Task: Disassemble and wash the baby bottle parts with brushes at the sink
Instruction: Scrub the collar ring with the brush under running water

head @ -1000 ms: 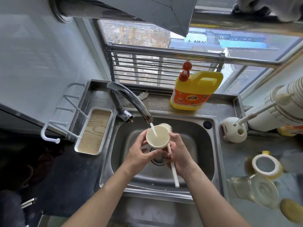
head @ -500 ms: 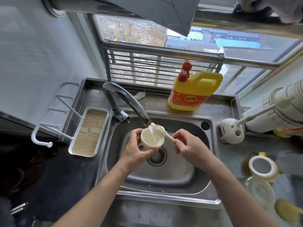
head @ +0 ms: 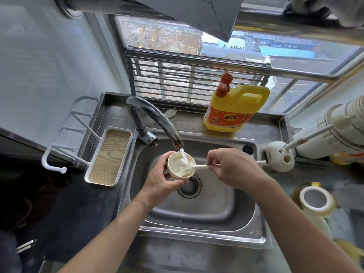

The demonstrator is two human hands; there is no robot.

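Note:
My left hand [head: 160, 179] grips a cream bottle cup [head: 175, 170] over the steel sink [head: 197, 211], its mouth tilted up under the running faucet [head: 155, 119]. Water falls into it. My right hand [head: 234, 168] pinches the white handle of a bottle brush [head: 199, 166], held level, with its bristle head inside the cup. A yellow-rimmed bottle collar [head: 317, 201] and other pale bottle parts lie on the counter at the right.
A yellow detergent jug [head: 236, 109] with a red pump stands behind the sink. A white brush holder [head: 279, 159] with a second brush sits at the sink's right corner. A wood-grain tray [head: 109, 156] with a white rack is on the left.
The brush went from hanging down beside the cup to lying level with its head inside the cup. My right hand moved out to the right along the handle.

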